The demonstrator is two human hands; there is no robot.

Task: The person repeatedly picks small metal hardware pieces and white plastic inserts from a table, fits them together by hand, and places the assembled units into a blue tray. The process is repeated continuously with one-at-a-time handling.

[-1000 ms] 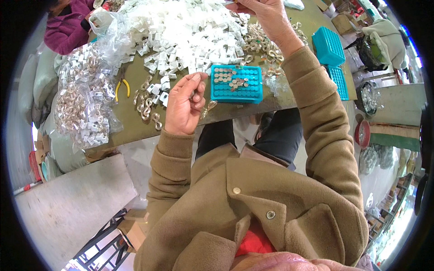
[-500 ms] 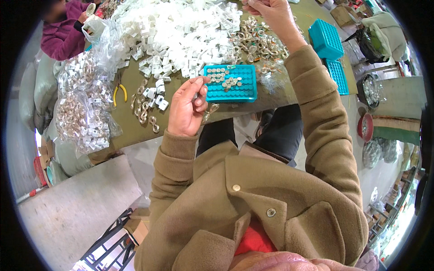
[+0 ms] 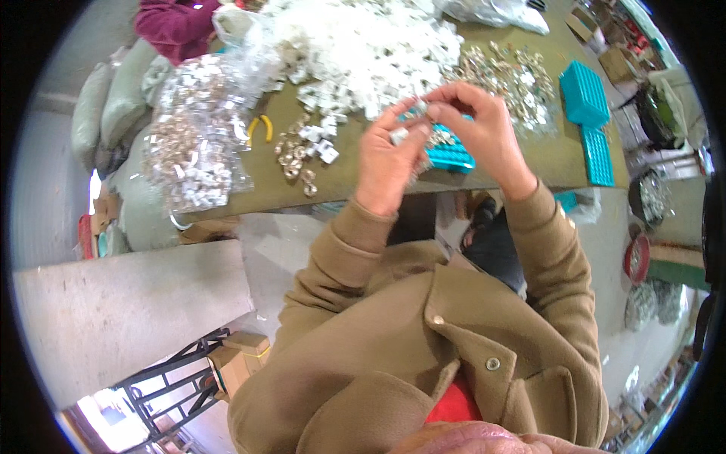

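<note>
My two hands meet above the near part of the table. My left hand (image 3: 389, 155) is closed with a small white plastic piece (image 3: 398, 136) between its fingers. Beside it my right hand (image 3: 480, 125) pinches at a tiny, blurred item against the left fingertips; its kind is hidden. Just below and behind them lies a turquoise ribbed tray (image 3: 454, 160), partly covered by my hands, with small round metallic pieces in it.
A big heap of white pieces (image 3: 363, 53) spreads across the table, with metallic links (image 3: 522, 83) to its right. Yellow-handled pliers (image 3: 261, 130), loose links (image 3: 291, 155) and a filled clear bag (image 3: 197, 136) lie left. Turquoise trays (image 3: 584, 94) stand right. A person in purple (image 3: 175, 29) sits far left.
My right hand has come down from the far links to meet my left hand, which has moved right over the tray. The whole view has shifted, with the table further right.
</note>
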